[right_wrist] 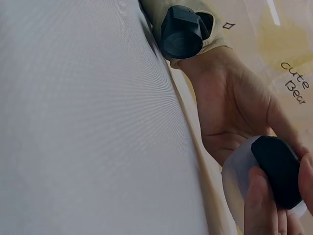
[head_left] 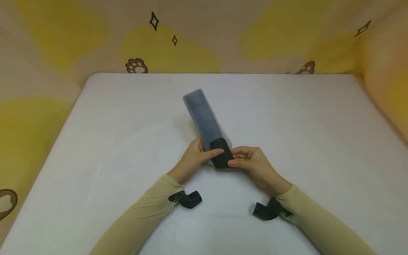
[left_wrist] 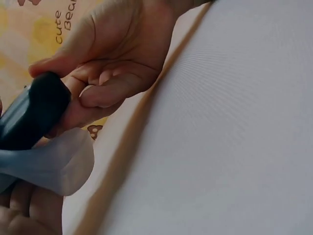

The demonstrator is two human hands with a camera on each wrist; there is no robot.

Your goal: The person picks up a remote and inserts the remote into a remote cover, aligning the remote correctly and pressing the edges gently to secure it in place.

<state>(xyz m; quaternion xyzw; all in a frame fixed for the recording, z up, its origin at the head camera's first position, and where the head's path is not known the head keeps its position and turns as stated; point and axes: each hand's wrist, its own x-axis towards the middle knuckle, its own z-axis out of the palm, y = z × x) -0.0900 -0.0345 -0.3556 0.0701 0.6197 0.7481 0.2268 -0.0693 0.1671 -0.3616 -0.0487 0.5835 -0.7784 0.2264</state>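
A long black remote control (head_left: 221, 161) lies in a translucent soft cover (head_left: 204, 117), slanting away over the table. The far part looks grey-blue through the cover, while the near end shows bare and black. My left hand (head_left: 194, 157) grips both, its thumb across the black end and its fingers underneath. At the lower right corner, my right hand (head_left: 253, 164) pinches the remote between thumb and fingers. The left wrist view shows a loose flap of the cover (left_wrist: 76, 164) hanging below the black end (left_wrist: 36, 110). In the right wrist view the cover's rounded edge (right_wrist: 234, 178) stands out around the remote.
A white table (head_left: 95, 141) spreads beneath both hands. Black camera mounts (head_left: 191, 199) sit at the wrists, over tan sleeves (head_left: 140, 212). Behind and at the sides hangs a yellow and cream patterned cloth (head_left: 223, 35).
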